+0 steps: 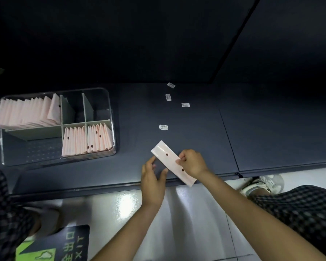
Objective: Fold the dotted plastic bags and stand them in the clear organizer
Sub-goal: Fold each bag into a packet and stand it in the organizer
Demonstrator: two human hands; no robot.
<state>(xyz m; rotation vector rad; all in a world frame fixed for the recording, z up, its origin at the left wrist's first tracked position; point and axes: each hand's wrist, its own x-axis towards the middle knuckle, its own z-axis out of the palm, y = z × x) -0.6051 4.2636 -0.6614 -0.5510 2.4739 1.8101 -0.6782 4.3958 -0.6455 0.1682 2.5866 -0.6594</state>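
A pale pink dotted plastic bag (169,159), folded into a long narrow strip, lies slanted near the front edge of the dark shelf (196,129). My right hand (192,162) pinches its right long edge near the middle. My left hand (152,178) has its fingers at the strip's left edge and its thumb beside it. The clear organizer (112,117) stands at the left. Folded pink bags stand upright in its back left compartment (26,112) and in two front right compartments (87,140).
Several small white barcode labels (163,127) lie scattered on the shelf behind the bag. The shelf's front edge runs just under my hands, with white floor below. A green exit sign sticker (55,247) lies on the floor, and checked trouser legs and shoes flank it.
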